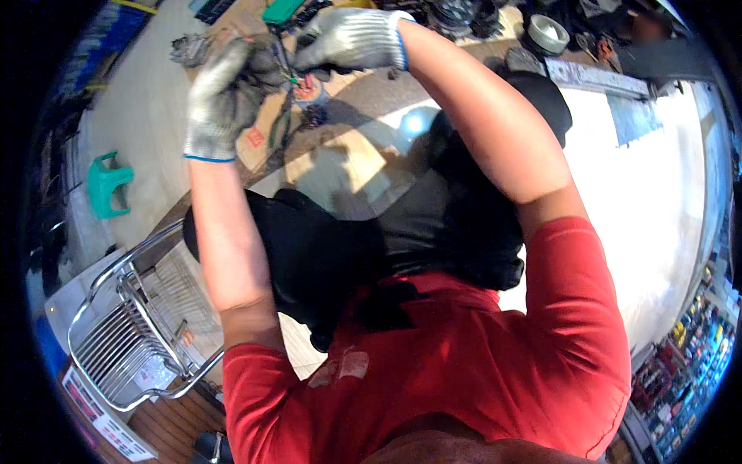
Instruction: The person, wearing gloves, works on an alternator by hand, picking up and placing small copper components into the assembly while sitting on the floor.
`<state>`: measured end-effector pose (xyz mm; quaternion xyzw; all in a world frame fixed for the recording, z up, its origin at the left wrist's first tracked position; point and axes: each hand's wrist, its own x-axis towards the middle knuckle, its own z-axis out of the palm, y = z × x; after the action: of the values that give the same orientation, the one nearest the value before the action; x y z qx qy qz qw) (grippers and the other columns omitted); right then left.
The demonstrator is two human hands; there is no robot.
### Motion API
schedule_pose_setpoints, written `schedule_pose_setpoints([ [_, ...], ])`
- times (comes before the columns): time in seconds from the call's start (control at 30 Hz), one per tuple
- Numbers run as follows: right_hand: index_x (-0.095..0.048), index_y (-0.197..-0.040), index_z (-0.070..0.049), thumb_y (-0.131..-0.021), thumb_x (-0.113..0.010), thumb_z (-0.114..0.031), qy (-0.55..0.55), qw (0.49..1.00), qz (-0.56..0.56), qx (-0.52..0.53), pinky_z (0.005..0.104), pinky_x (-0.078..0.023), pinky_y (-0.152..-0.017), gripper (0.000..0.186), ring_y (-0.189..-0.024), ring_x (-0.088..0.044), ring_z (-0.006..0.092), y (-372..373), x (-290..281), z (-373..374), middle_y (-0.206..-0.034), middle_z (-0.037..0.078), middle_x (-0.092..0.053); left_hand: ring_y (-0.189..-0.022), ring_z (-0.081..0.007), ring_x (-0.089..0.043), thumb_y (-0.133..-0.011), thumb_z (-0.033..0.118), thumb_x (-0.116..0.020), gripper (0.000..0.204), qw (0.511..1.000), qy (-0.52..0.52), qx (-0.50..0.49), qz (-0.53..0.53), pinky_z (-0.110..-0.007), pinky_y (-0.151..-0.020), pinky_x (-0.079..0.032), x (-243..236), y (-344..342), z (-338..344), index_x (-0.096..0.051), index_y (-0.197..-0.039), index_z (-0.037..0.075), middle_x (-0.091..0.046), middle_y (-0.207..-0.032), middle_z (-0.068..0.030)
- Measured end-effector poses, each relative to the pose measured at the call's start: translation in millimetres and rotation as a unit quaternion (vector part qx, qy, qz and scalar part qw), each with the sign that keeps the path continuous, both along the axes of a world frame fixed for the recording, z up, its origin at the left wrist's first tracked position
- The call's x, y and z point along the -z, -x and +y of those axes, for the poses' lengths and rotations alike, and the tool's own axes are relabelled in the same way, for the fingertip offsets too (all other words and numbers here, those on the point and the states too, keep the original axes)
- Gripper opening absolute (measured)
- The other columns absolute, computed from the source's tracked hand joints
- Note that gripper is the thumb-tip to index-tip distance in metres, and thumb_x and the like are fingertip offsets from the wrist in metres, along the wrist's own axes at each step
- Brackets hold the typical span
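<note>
My left hand (224, 100), in a knitted work glove with a blue cuff, is at the upper left, fingers curled at a small dark workpiece with a touch of green; what they grip is unclear. My right hand (348, 42), gloved alike, is closed at the same spot from the right, its held item partly hidden by the fingers. Just below lie small red pieces (308, 87), a dark clustered part (314, 116) and a long dark green item (280, 127) on light brown board (255, 141).
A green box (280, 11), white round container (547, 35), dark parts (456, 15) and a metal bar (587, 77) line the far side. A green stool (108, 185) stands left, a chrome-framed seat (124, 340) lower left. My legs (433, 224) are below the hands.
</note>
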<state>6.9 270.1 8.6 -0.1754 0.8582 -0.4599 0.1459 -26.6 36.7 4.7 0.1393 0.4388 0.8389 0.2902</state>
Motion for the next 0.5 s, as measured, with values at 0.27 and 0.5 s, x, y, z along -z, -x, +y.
schedule_pose_setpoints([
  [0.27,-0.071,-0.084,-0.005,-0.090,-0.059,-0.032,-0.152,0.838,0.504,-0.140,0.0360,-0.047,-0.058,0.031,-0.061,-0.059,0.0208,27,24,29,-0.066,0.009,-0.062,-0.085,-0.0270,-0.071,-0.098,0.063,-0.038,0.079,0.976,0.179,0.120,0.019,-0.038,-0.080,-0.058,-11,-18,11,-0.063,-0.115,-0.009,-0.071,-0.101,-0.0216],
  [0.5,-0.070,-0.087,-0.002,-0.089,-0.062,-0.033,-0.154,0.865,0.469,-0.090,0.0380,-0.047,-0.058,0.032,-0.060,-0.058,0.0229,25,25,26,-0.065,0.011,-0.061,-0.102,-0.0292,-0.068,-0.101,0.056,-0.041,0.072,0.964,0.264,0.018,0.035,-0.037,-0.091,-0.056,0,-23,21,-0.056,-0.124,-0.010,-0.067,-0.116,-0.0212],
])
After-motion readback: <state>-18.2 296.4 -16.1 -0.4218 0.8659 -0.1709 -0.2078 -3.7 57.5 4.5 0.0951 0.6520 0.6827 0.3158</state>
